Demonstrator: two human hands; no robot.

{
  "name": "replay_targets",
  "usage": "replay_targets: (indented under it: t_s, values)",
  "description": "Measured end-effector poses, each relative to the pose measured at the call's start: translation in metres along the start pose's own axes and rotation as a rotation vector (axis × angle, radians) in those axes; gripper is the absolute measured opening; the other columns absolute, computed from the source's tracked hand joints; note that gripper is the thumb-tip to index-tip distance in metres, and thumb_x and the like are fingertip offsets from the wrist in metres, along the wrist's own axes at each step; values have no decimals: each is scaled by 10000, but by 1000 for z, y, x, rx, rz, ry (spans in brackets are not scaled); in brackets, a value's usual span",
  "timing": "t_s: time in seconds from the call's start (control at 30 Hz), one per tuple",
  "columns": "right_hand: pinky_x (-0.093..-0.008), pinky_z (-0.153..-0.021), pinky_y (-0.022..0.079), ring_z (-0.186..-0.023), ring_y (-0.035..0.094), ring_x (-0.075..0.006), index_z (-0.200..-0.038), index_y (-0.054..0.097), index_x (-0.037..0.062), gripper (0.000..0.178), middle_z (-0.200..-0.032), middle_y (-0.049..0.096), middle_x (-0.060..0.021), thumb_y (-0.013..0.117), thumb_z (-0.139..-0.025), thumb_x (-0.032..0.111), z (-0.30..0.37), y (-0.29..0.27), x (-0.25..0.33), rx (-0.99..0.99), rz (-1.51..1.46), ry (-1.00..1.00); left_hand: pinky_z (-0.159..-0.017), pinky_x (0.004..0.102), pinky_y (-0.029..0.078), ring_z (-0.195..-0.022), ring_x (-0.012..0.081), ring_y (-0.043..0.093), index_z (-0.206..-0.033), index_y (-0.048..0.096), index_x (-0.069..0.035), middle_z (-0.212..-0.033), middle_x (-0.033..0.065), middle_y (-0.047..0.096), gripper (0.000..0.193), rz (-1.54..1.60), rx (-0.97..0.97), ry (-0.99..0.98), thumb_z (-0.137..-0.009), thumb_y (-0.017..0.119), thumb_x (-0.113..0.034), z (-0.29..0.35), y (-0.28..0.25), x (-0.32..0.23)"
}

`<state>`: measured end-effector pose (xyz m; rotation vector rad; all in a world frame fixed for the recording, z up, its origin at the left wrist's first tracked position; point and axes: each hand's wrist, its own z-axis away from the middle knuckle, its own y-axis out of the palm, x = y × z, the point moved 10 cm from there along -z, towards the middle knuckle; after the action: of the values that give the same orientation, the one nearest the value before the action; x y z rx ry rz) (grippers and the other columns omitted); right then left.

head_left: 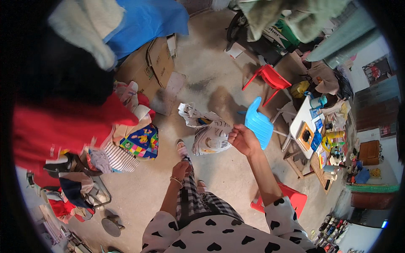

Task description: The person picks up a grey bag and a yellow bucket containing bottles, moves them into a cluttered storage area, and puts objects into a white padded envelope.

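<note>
A white bag [211, 141] with grey printing hangs in front of my legs, its top pulled open. My right hand [244, 139] pinches the right edge of the bag's mouth between thumb and fingers. Something yellow and blue shows in the opening, too small to tell. My left hand [180, 169] is apart from the bag, by my checked trousers [184, 194], with a bracelet on the wrist. Its fingers are curled closed, and what they hold, if anything, is hidden.
Right of the bag are a light blue plastic chair [258, 124], a red chair [272, 78] and a red stool [291, 198]. A cluttered white table [300, 116] stands beyond. Hanging clothes [63, 126], piled fabric and a cardboard box [158, 63] line the left.
</note>
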<state>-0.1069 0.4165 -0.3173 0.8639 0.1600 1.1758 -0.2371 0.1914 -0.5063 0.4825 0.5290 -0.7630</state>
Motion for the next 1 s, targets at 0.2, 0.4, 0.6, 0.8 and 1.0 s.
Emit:
replay_targets:
  t_s: [0.2,0.4,0.6,0.8,1.0]
  values:
    - [-261,-534,350,-567,387,-132,-678,432,76,153,-622,376,-6,518,-803,96,-98,29,78,-90,101,-70,-502,222,450,-637,108,580,-983,549,-63,-812,48,610,226,58,47,-64,-849,555,-246,-116,26,-60]
    - [-241,-493,297,-528,333,-105,-683,415,101,161,-621,355,15,507,-814,117,-197,51,147,-204,152,-67,-518,223,456,-655,117,582,-1049,530,-44,-830,66,607,257,126,-6,-89,-856,542,-213,-198,37,-135]
    - [-214,-436,240,-486,282,-76,-676,409,102,166,-607,315,23,484,-823,121,-295,91,233,-232,240,-138,-484,241,444,-613,135,567,-954,543,-56,-778,59,594,169,75,-57,-147,-848,557,-187,-267,46,-169]
    - [-212,-412,233,-471,292,-65,-683,441,99,152,-604,336,27,510,-815,127,-379,128,332,-327,277,-220,-496,239,451,-573,114,553,-917,565,-36,-726,37,597,171,210,-111,-168,-855,529,-191,-345,123,-276]
    - [-220,-386,204,-441,273,-55,-640,405,113,227,-581,336,42,533,-826,142,-474,211,425,-308,399,-242,-567,252,473,-699,148,599,-981,534,-42,-829,60,611,182,174,52,-107,-855,521,-172,-452,207,-396]
